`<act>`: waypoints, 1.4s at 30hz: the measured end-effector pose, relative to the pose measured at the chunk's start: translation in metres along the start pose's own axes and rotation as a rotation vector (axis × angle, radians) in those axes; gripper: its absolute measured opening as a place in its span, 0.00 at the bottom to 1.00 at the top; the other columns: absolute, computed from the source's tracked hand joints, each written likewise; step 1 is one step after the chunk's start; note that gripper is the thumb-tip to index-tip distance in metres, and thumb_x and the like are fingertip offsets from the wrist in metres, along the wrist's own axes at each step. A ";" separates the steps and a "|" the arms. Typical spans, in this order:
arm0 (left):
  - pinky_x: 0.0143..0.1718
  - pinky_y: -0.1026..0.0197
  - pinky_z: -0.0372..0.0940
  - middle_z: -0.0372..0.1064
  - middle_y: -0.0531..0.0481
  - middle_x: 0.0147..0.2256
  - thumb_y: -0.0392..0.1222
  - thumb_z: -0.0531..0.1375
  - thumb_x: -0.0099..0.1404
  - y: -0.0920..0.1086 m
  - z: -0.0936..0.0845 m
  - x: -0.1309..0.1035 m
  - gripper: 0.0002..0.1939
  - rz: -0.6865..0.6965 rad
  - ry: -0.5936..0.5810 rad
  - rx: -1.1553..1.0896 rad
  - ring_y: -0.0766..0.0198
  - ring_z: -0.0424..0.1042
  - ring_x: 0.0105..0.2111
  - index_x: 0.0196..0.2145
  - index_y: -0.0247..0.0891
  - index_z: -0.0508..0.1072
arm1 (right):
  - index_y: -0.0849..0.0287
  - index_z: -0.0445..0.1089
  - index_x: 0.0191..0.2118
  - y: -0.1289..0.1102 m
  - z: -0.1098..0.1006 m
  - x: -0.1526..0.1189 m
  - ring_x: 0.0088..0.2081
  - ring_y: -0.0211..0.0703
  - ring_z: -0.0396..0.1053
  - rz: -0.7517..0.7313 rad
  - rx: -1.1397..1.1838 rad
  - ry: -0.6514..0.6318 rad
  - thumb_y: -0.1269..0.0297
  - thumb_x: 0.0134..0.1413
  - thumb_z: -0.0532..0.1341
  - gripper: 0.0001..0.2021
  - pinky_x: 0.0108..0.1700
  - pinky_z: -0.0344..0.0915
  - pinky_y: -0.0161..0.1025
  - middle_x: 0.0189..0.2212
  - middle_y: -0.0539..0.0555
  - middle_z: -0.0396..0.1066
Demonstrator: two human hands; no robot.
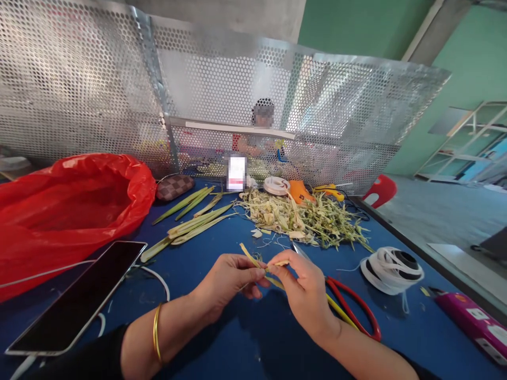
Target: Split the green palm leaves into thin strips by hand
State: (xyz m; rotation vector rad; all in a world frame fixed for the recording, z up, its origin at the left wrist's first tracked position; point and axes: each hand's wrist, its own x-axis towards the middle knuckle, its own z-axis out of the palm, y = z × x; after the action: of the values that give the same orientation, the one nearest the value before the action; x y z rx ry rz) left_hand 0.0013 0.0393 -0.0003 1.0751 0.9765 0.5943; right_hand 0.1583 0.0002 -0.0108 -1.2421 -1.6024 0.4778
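Observation:
Over the blue table, my left hand and my right hand meet with their fingertips close together. Both pinch a thin, pale yellow-green leaf strip, whose one end sticks up to the left. Another short bit of the strip lies along my right thumb and forefinger. Partly under my right hand are scissors with red and yellow handles; their blade tip shows beyond my fingers. Behind my hands lies a pile of plaited leaf pieces. Several long green leaf strips lie to the left of the pile.
A red plastic bag and a tablet with a white cable are at the left. White cord and a purple box cutter lie right. Behind stand a lit phone and a perforated metal screen, with a person beyond.

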 end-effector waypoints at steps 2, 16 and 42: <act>0.25 0.66 0.61 0.76 0.47 0.26 0.45 0.66 0.50 -0.001 -0.001 0.001 0.14 -0.020 -0.001 -0.018 0.70 0.69 0.19 0.32 0.33 0.76 | 0.57 0.66 0.26 0.000 -0.002 0.006 0.28 0.39 0.66 0.119 0.079 -0.048 0.65 0.55 0.56 0.08 0.32 0.62 0.34 0.24 0.49 0.68; 0.23 0.68 0.59 0.73 0.51 0.24 0.39 0.67 0.48 -0.004 0.002 0.004 0.11 0.064 0.218 -0.174 0.71 0.68 0.21 0.30 0.32 0.75 | 0.59 0.61 0.24 -0.007 -0.001 -0.001 0.26 0.39 0.59 -0.277 -0.476 -0.283 0.69 0.60 0.51 0.13 0.31 0.51 0.38 0.23 0.51 0.64; 0.29 0.66 0.62 0.75 0.49 0.23 0.39 0.62 0.49 -0.008 0.005 -0.004 0.06 -0.023 -0.095 0.219 0.67 0.70 0.23 0.24 0.36 0.79 | 0.58 0.64 0.21 -0.003 0.001 0.001 0.31 0.38 0.66 0.046 0.041 -0.140 0.73 0.51 0.59 0.10 0.34 0.62 0.35 0.24 0.48 0.66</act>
State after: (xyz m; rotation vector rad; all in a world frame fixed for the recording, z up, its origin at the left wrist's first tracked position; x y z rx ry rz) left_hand 0.0032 0.0304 -0.0055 1.2733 0.9852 0.4199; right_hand 0.1556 0.0006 -0.0084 -1.2393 -1.6754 0.6351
